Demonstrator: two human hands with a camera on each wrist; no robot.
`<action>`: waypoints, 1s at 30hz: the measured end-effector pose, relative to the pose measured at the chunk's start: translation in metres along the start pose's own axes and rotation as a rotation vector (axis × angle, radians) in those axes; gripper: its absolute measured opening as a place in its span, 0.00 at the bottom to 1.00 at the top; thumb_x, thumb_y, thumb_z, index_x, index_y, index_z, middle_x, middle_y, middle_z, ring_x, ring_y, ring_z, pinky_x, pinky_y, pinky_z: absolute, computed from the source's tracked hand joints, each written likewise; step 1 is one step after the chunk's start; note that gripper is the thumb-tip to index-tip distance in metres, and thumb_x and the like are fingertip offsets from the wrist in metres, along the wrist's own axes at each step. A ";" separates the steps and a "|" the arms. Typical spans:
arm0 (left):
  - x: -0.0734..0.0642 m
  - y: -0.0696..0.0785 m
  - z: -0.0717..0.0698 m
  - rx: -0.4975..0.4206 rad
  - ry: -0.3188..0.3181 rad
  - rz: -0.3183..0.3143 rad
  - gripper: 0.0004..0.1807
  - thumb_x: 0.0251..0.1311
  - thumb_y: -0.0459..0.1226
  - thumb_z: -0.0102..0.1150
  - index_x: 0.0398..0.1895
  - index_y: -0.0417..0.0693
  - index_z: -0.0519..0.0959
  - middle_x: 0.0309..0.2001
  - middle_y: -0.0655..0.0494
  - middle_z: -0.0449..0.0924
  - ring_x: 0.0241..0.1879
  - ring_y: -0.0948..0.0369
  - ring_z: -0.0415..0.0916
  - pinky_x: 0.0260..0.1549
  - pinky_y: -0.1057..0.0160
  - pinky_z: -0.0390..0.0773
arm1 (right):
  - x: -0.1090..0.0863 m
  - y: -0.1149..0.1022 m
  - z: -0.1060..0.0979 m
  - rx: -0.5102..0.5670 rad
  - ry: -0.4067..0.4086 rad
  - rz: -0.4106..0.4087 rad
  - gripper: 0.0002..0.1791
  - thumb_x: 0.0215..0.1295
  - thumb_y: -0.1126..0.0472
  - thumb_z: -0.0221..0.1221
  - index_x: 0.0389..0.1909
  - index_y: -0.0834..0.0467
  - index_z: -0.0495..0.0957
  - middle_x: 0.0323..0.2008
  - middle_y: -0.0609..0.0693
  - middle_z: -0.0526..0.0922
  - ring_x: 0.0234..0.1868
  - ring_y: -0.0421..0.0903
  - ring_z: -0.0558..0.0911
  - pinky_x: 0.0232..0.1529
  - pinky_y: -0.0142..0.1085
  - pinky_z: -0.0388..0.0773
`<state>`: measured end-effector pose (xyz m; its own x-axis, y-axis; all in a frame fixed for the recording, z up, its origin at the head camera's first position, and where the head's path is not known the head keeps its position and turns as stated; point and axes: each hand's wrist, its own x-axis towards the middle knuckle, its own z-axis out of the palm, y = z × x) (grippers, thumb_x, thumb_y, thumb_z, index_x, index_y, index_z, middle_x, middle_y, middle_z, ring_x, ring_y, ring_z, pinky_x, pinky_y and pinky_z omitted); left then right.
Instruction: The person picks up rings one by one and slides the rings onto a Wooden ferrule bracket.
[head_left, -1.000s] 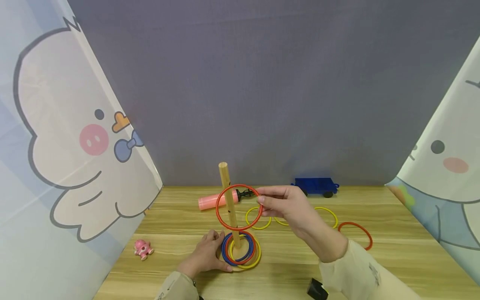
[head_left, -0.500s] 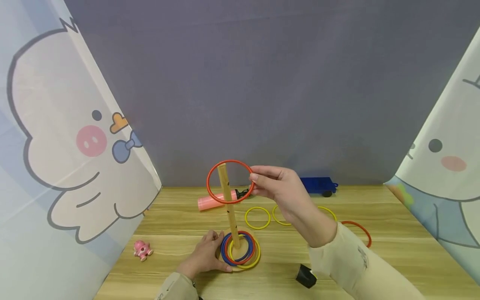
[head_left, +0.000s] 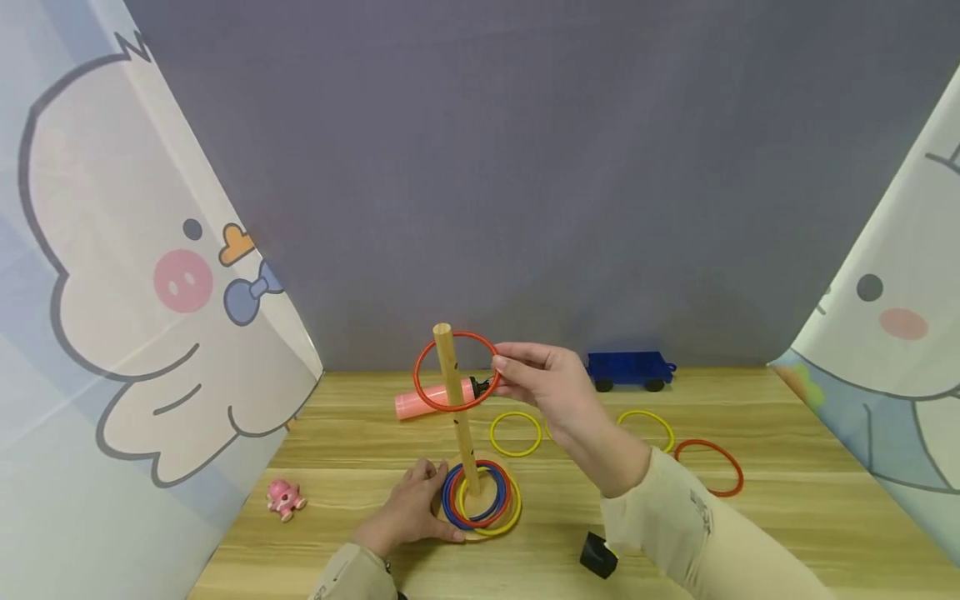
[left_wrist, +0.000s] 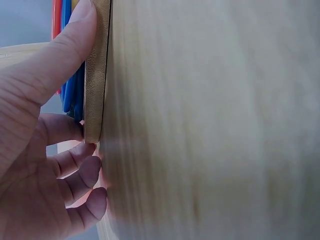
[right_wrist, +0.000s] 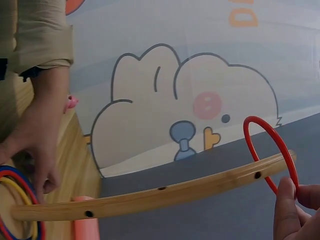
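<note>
My right hand [head_left: 551,387] pinches a red ring [head_left: 450,409] by its right side, between thumb and fingers. The ring surrounds the wooden peg [head_left: 463,437] just below its tip, as the right wrist view also shows. Down at the left, my left hand [head_left: 411,512] grips the edge of the stand's round wooden base [left_wrist: 95,95], thumb along its rim and fingertips bent against the side. Around the foot of the peg lie stacked blue, red and yellow rings [head_left: 513,521].
Behind the peg lies a pink pump [head_left: 416,404]. Yellow rings [head_left: 492,440] and another red ring [head_left: 742,477] are on the wooden table. A blue toy wagon [head_left: 630,369] stands at the back, a pink figurine [head_left: 285,498] at left, and a black object [head_left: 598,556] in front.
My right hand has lifted the red ring up and left from partway down the peg, then brought it slightly down over the tip. My left hand stays put.
</note>
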<state>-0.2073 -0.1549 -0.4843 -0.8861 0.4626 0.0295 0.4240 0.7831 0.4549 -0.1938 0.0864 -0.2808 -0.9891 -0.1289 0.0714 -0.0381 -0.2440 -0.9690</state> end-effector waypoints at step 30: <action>0.001 -0.001 0.001 0.014 0.020 0.000 0.65 0.30 0.61 0.78 0.68 0.29 0.63 0.42 0.55 0.61 0.42 0.57 0.60 0.41 0.54 0.66 | -0.008 0.174 -0.043 -0.165 0.013 0.178 0.14 0.63 0.75 0.58 0.48 0.80 0.75 0.39 0.65 0.83 0.26 0.43 0.83 0.31 0.37 0.82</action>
<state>-0.2085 -0.1546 -0.4854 -0.8898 0.4539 0.0477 0.4262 0.7889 0.4427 -0.1990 0.0858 -0.4604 -0.9841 -0.1427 -0.1057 0.1149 -0.0580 -0.9917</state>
